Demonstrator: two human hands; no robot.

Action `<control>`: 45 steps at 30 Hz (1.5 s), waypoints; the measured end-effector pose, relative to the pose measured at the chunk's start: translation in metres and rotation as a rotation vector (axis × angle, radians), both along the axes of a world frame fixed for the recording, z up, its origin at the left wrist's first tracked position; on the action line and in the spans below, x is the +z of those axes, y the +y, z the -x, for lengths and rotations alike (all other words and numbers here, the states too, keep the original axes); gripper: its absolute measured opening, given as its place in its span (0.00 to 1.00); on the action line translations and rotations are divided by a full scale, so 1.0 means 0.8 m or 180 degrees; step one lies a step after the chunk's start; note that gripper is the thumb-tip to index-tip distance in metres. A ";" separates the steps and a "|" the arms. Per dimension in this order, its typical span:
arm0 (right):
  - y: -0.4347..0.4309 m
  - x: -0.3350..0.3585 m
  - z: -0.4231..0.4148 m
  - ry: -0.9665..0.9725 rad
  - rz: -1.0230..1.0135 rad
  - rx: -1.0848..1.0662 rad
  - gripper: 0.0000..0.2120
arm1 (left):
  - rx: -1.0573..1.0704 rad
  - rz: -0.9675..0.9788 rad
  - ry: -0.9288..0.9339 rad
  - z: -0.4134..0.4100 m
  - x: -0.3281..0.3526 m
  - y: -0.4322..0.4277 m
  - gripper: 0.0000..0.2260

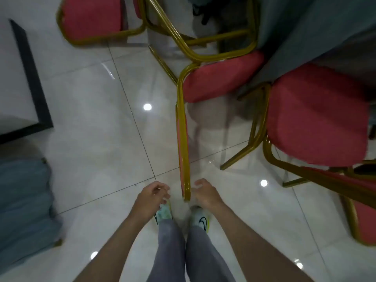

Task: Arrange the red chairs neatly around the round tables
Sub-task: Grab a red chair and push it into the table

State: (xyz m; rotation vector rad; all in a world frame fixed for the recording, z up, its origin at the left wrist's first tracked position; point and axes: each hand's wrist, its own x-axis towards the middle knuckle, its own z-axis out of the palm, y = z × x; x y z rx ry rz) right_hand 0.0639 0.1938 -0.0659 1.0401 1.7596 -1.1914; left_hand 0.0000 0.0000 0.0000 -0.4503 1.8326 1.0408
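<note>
Nearly seated: one chair at hand, the row ragged

Broadly, the tiled floor [91,119] lies open to the left and towards the person, and that is where there is room to move. The bench [305,27], draped in grey-blue cloth, fills the upper right. A blue-grey bundle [24,200] and a black-edged panel [30,78] close off the far left.

The right chair [317,115] sits with its seat partly under the cloth, and the far chair [91,17] stands apart at the upper left. A fourth chair [364,216] shows only in part at the right edge. They point different ways, so the arranging looks about half done at best.

The middle chair [219,78] has its seat front reaching the cloth. Its backrest [183,139], seen edge-on, runs back to the person's feet. Its gold corner touches the bare gold frame [183,43] of another chair, a likely snag if it is turned. The gap to the right chair is narrow.

The left hand [151,197] hangs clear of the backrest top, its fingers [165,189] loosely curled round nothing. The right hand [205,193] is just beside the top and also loosely curled. It seems to hold nothing, though blur makes contact hard to rule out.
</note>
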 end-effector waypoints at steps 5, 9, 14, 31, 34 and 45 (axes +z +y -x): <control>-0.024 -0.027 0.018 -0.0291 -0.0295 0.0715 0.21 | -0.0112 0.0042 -0.0085 -0.007 -0.033 -0.017 0.07; -0.045 -0.042 0.022 -0.0187 -0.1169 0.1571 0.22 | -0.0141 0.0046 -0.0057 -0.013 -0.040 -0.027 0.08; -0.038 -0.048 0.026 0.0043 -0.1432 0.1884 0.19 | -0.0271 0.0026 -0.0151 -0.018 -0.038 -0.024 0.15; -0.017 0.050 0.042 0.0520 -0.1067 0.1278 0.14 | -0.0355 0.0225 0.0292 -0.026 -0.005 0.044 0.11; -0.023 0.070 0.037 0.0648 -0.1067 0.1370 0.14 | -0.0792 0.0183 0.0318 -0.032 -0.006 0.057 0.15; -0.033 0.120 0.042 0.0920 -0.0938 0.1503 0.15 | -0.0791 0.0423 0.0621 -0.045 0.019 0.056 0.15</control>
